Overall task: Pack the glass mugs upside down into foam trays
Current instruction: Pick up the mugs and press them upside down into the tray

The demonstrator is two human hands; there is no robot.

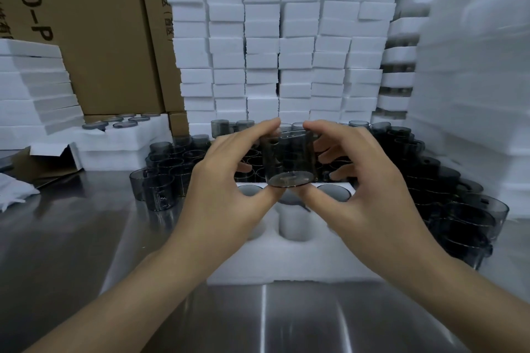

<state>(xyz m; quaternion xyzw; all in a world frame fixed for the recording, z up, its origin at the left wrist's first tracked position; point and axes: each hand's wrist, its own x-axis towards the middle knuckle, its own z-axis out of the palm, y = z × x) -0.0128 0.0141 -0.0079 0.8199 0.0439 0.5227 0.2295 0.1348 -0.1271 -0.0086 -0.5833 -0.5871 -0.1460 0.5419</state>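
here, in the head view, the left hand (226, 178) and right hand (358, 178) pinch 1 smoky glass mug (289, 159) between thumbs and fingertips, raised above the foam tray (286, 261), probably to turn it upside down for an open pocket.

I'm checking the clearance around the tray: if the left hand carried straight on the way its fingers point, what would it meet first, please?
Beyond the held mug, the left hand would probably first reach the loose mugs crowded behind the foam tray; depth is uncertain.
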